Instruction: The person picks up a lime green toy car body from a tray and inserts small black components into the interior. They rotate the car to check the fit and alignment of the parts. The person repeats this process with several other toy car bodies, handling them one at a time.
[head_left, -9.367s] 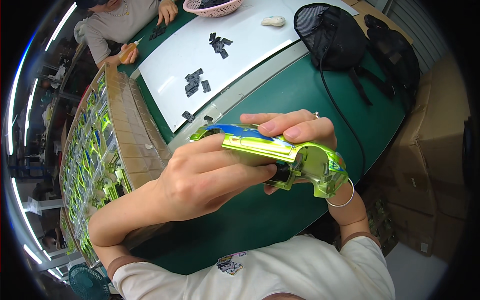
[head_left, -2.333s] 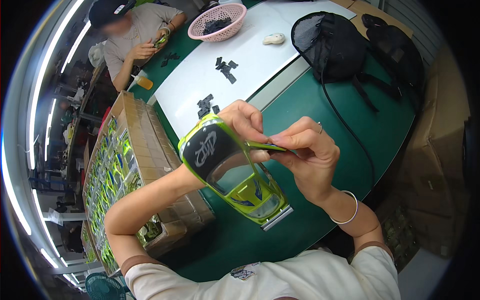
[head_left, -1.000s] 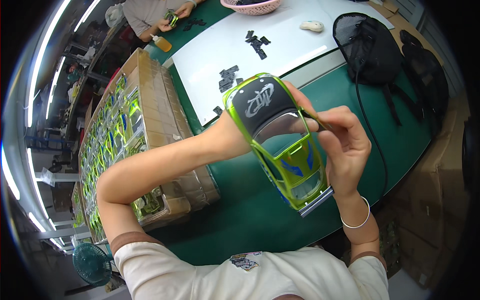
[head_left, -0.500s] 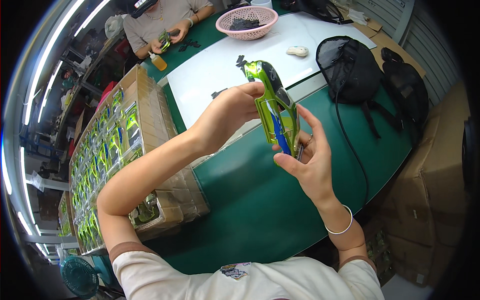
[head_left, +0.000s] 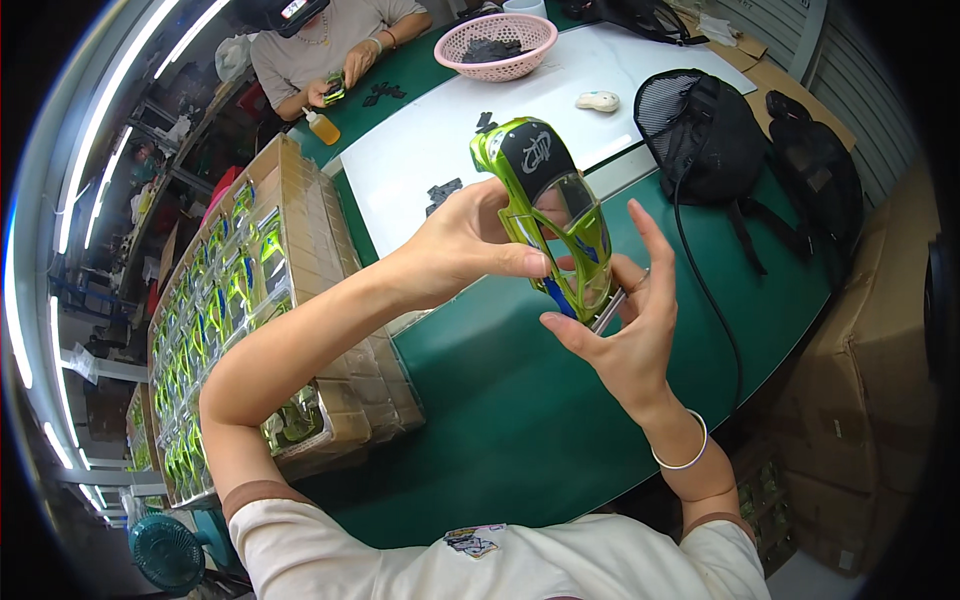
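Observation:
A shiny lime-green toy car body shell (head_left: pixel 500 165), with a black hood, clear windows and blue side stripes, is held tilted above the table. My left hand (head_left: pixel 450 240) grips its left side, the thumb pressed near the window opening and the other fingers partly hidden behind the shell. At the lower end, my right hand (head_left: pixel 640 345) holds it between the thumb and the fingers behind, while the index finger points upward, off the shell. Small black plastic parts (head_left: pixel 442 194) lie on the white board (head_left: pixel 400 160) just beyond my left hand.
At left stands an open carton (head_left: pixel 355 380) packed with similar green shells. On the green table (head_left: pixel 480 400) are a pink basket (head_left: pixel 497 68) of black parts, a white mouse-shaped object (head_left: pixel 598 101), a black mesh bag (head_left: pixel 700 135) and a cable. Across sits a person (head_left: pixel 340 50) near a yellow-liquid bottle (head_left: pixel 322 128).
The shell has turned so its black hood and windows now face me more. My left thumb has come onto its near side, and my right index finger has lifted away.

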